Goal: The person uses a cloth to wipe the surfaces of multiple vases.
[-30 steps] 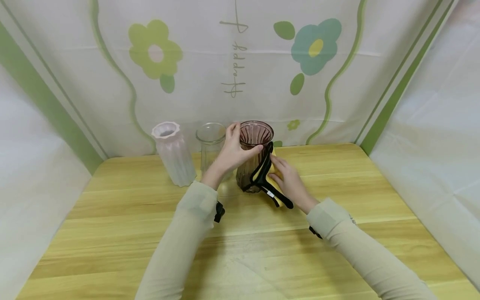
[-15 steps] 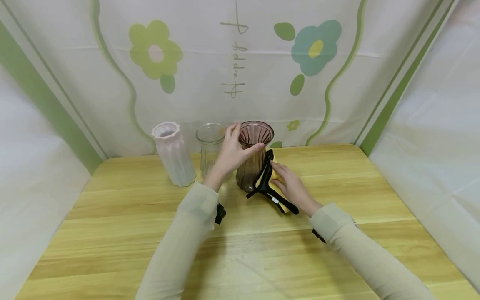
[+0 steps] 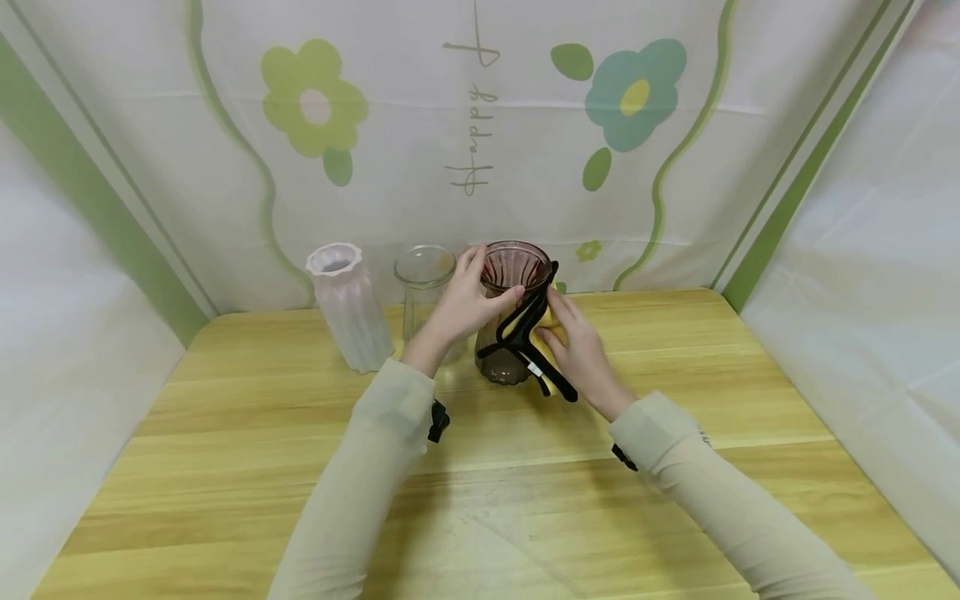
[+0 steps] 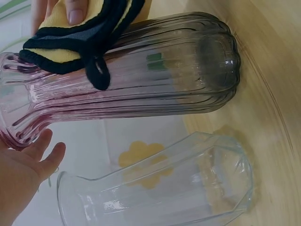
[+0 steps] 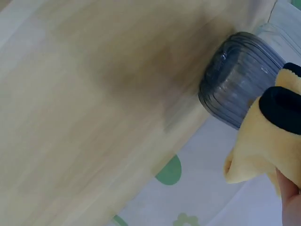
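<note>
A ribbed glass vase (image 3: pixel 495 354), pinkish purple at the rim and greyer at its base, stands upright on the table. My left hand (image 3: pixel 463 307) holds it near the rim, thumb across the near side and fingers at the left. In the left wrist view the fingertips touch the flared neck. My right hand (image 3: pixel 583 354) grips a folded yellow cloth (image 5: pixel 263 150) with black trim and a loop. The cloth lies against the right side of the vase, just below the rim. Part of the right hand is hidden behind the cloth in the left wrist view.
A clear glass vase (image 3: pixel 422 287) stands just left of the purple one, partly behind my left hand. Farther left is a white-pink fluted vase (image 3: pixel 354 321). A flower-print curtain (image 3: pixel 472 208) hangs behind the wooden table (image 3: pixel 480 500).
The right hand with the cloth slid down the vase's side, then back up, now nearer the rim than a second ago. The left hand keeps its hold at the rim.
</note>
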`<state>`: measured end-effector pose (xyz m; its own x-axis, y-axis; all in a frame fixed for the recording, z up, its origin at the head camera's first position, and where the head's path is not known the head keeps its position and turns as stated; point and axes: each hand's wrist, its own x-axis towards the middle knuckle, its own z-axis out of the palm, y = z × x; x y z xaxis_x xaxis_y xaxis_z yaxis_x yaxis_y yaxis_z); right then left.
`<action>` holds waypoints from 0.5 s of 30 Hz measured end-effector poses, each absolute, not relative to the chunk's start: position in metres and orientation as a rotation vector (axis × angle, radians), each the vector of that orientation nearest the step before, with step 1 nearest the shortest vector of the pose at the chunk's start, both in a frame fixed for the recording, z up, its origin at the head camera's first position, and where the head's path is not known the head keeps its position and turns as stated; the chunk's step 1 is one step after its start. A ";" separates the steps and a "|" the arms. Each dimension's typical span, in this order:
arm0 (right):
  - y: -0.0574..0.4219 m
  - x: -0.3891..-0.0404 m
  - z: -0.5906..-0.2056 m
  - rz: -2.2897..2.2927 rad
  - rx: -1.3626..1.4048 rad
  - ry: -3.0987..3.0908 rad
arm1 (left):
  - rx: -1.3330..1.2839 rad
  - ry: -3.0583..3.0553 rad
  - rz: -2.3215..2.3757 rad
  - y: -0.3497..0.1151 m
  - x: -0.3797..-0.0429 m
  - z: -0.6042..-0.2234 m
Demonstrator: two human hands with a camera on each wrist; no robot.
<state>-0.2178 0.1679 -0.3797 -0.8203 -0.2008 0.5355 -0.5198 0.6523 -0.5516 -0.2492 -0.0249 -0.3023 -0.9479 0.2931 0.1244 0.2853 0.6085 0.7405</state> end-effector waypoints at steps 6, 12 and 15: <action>0.170 -0.218 -0.390 0.965 0.619 -2.438 | 0.509 2.799 1.314 -0.023 -0.248 -0.305; 0.181 -0.216 -0.407 0.917 0.647 -2.556 | 0.434 2.789 1.388 -0.019 -0.246 -0.307; 0.186 -0.213 -0.415 0.867 0.640 -2.664 | 0.413 2.799 1.413 -0.017 -0.245 -0.308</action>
